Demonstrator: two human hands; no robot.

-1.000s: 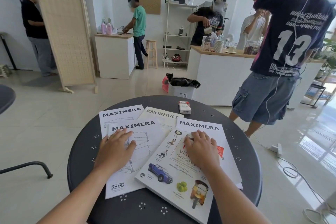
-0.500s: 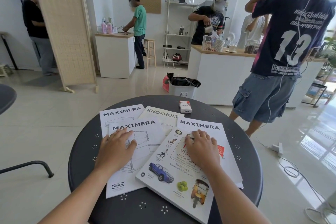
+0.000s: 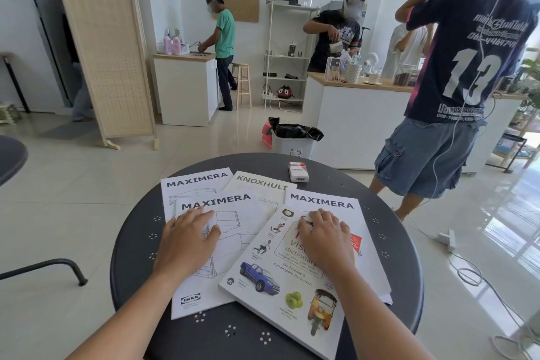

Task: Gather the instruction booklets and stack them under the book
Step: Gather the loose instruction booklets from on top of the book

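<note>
Both hands lie flat, fingers spread, left hand (image 3: pixel 187 240) on fanned booklets (image 3: pixel 222 231), right hand (image 3: pixel 327 240) on the book (image 3: pixel 280 280) overlapping them on the bench (image 3: pixel 134 242); sliding could crumple loose sheets

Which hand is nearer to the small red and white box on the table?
Right. The right hand lies on the book, below the box; the left hand rests on a booklet, farther left.
</note>
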